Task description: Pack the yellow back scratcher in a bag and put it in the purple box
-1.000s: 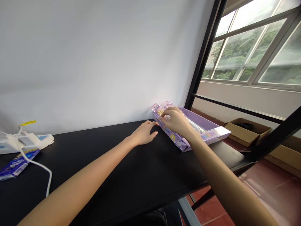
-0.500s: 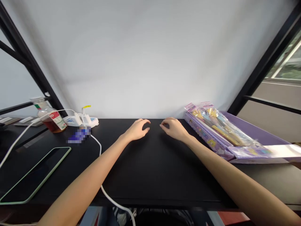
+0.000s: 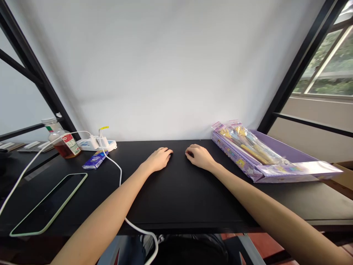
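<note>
My left hand [image 3: 159, 159] and my right hand [image 3: 199, 156] rest palm down on a black desk [image 3: 176, 198], a short gap between them, fingers loosely curled and holding nothing. Nearest my right hand, to its right, lies a flat purple printed box [image 3: 234, 158]. A clear plastic bag of colourful stationery-like items [image 3: 249, 144] lies along it, with a glossy strip [image 3: 299, 170] at its far end. Left of my left hand is a small blue packet [image 3: 95, 160].
A white cable [image 3: 120, 176] runs across the desk and over its front edge. A black-cased phone or tablet [image 3: 48, 204], a bottle of brown liquid [image 3: 63, 141] and a white power strip [image 3: 96, 144] sit to the left. A black frame and window stand right, above a cardboard box [image 3: 340, 176].
The view has swung left from the window toward the desk's middle. My right hand has come off the purple box, and both hands now rest apart on the desk.
</note>
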{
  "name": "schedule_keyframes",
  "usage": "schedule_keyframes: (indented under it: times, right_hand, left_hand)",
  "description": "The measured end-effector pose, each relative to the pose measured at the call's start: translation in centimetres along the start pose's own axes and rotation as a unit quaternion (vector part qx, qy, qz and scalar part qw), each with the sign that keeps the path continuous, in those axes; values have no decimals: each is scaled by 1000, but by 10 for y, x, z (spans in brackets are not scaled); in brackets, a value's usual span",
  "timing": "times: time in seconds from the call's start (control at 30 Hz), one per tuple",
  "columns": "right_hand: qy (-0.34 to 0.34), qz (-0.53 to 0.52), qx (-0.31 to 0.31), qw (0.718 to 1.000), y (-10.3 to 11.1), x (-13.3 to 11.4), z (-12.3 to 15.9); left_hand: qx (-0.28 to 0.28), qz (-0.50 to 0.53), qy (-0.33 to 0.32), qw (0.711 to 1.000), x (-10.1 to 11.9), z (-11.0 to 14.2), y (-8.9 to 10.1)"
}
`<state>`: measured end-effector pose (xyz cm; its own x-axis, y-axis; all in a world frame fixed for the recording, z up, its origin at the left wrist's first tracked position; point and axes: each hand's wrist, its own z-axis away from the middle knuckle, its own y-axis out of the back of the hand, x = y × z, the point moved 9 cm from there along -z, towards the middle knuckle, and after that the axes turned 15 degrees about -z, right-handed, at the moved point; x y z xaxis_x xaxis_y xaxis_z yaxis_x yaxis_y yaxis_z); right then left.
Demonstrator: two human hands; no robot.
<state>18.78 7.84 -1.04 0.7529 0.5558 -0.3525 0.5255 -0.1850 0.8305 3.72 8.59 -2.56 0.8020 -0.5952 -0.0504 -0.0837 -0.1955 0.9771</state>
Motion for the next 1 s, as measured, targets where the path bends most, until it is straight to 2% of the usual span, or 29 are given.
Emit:
schedule_keyframes:
  times: [0.5, 1.0]
  right_hand:
    - [8, -21, 23, 999, 2, 2, 2]
    - [19, -16, 6, 1000, 2, -5, 2]
  left_hand:
    - [-21, -18, 7, 1000, 7, 3, 4]
    - [-11, -27, -4, 1000, 7, 1, 1]
